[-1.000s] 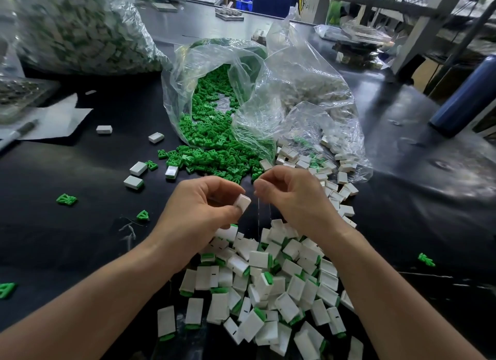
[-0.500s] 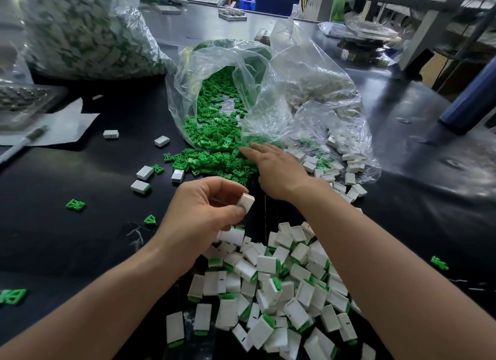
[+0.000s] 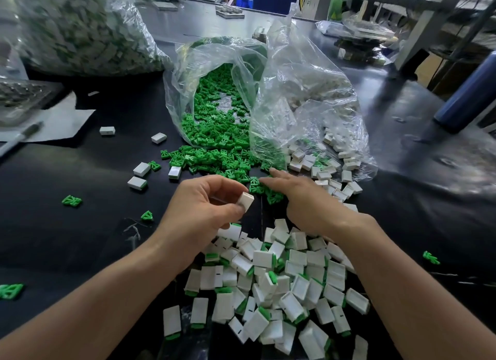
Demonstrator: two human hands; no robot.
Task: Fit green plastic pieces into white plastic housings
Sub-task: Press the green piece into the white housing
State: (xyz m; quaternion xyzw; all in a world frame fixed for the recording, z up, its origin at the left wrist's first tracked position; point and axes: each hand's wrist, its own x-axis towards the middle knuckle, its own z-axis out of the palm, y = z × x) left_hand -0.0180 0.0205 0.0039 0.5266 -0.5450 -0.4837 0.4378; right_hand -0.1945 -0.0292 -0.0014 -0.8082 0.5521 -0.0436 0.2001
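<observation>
Your left hand (image 3: 204, 206) pinches a single white housing (image 3: 245, 201) between thumb and forefinger and holds it clear of the black desk (image 3: 80, 239), near the middle. The housing is a small, plain white rectangular box with a raised rim round its hollow end, and that end is tilted up and toward your right.

Your right hand (image 3: 303, 198) lies just beside it with the fingers stretched out and nothing in its grasp. Its fingertips (image 3: 264, 181) rest on the near fringe of the green pieces (image 3: 214, 155). These are flat, bright green and wedge-shaped, with ribs fanning out from a bar. They spill toward you in a heap from the mouth of a clear bag (image 3: 295, 91) lying on its side at mid-desk, and a few have strayed toward the left edge.

Empty housings (image 3: 322, 166) tumble out on the right side of the same crumpled plastic.

Below your wrists, along the near edge, lies the heap of fitted housings (image 3: 281, 279). Each is a white block with a green tab showing at one end, and some show a small dark slot on the face.

A bulging bag of parts (image 3: 80, 29) sits at the far left corner.
</observation>
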